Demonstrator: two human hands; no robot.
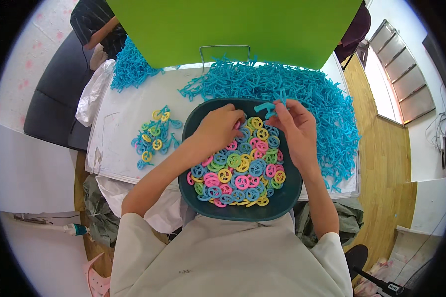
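Note:
A dark green basin sits against my front, filled with small plastic spoked wheels in pink, yellow, green and blue. Over its far left part my left hand is closed, fingers curled down, with a pink wheel at the fingertips. My right hand is raised above the basin's far right rim. Its thumb and fingers pinch a blue forked plastic piece, whose free end points left toward the other hand. Part of the piece is hidden behind the fingers.
A large heap of blue plastic pieces covers the table's far and right side. Left of the basin lies a small pile of pieces with wheels attached. A green panel stands at the back. Another person's arm shows beyond a second blue heap.

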